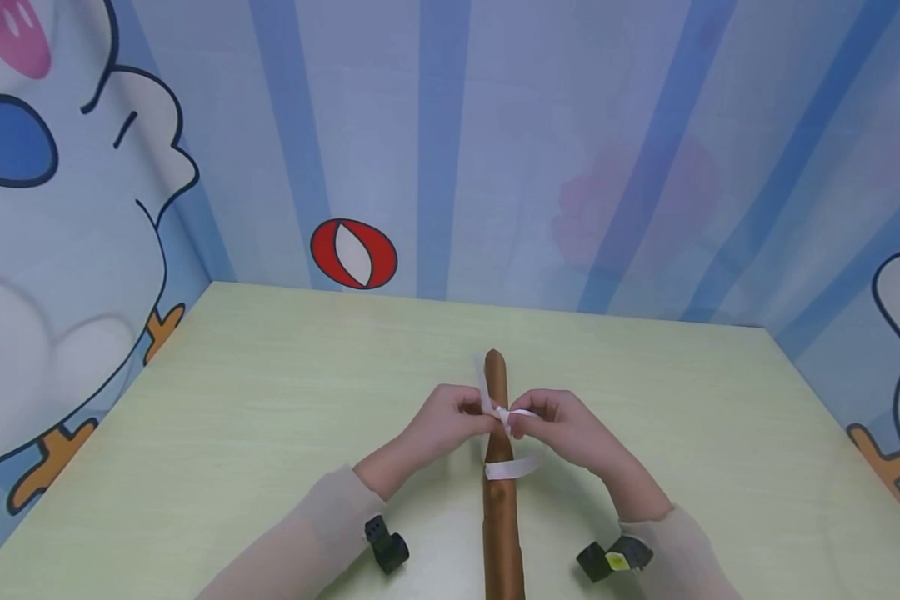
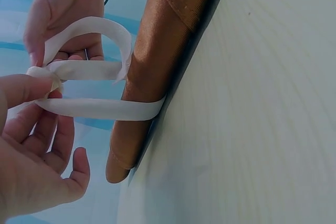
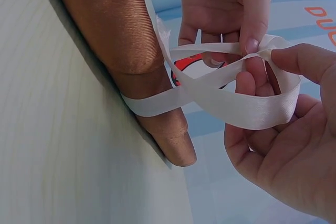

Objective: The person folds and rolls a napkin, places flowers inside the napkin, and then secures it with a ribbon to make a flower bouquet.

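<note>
A long brown fabric-covered roll [image 1: 501, 517], tapering at its far end, lies on the table pointing away from me. White ribbon [image 2: 100, 109] passes round its narrow part, and its loops gather above the roll. My left hand [image 1: 450, 417] pinches the ribbon between thumb and fingers from the left. From the right, my right hand [image 1: 566, 425] pinches another part close by, so the fingertips of both nearly meet. In the right wrist view a wide ribbon loop [image 3: 252, 111] runs out around the right hand's fingers [image 3: 244, 83]. A loose ribbon end stands up beside the left hand.
The pale yellow-green table [image 1: 285, 367] stretches out on both sides of the roll. Blue striped panels [image 1: 510, 150] with cartoon figures rise along its back and sides. Small black cameras [image 1: 387, 546] sit at both wrists.
</note>
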`<state>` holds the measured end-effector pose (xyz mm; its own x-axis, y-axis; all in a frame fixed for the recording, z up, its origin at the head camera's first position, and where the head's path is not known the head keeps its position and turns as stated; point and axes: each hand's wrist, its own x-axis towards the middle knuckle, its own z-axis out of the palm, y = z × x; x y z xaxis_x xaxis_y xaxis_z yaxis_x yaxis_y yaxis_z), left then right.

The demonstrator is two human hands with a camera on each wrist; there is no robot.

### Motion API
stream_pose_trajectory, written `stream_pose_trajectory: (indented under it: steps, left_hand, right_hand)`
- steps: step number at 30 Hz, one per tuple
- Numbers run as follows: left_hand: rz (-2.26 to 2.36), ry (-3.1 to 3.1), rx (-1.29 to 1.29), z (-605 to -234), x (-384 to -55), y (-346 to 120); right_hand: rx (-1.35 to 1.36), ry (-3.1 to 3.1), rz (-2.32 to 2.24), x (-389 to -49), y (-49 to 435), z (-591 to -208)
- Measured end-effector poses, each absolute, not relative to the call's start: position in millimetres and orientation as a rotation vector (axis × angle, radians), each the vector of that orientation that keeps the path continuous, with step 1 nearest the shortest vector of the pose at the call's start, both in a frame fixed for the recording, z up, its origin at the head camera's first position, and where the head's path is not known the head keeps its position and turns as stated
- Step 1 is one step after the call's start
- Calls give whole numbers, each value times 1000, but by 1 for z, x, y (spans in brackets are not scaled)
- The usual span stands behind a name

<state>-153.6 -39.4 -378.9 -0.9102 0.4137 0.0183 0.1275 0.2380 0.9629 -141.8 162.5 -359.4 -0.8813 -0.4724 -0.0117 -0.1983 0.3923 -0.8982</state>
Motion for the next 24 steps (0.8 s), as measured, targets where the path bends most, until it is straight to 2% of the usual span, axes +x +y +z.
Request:
stream_pose_trajectory:
  steps: [24]
  left_hand:
    - [1731, 2284, 577, -374, -153, -49]
  right_hand:
    - [-544, 2418, -1459, -141, 169, -362]
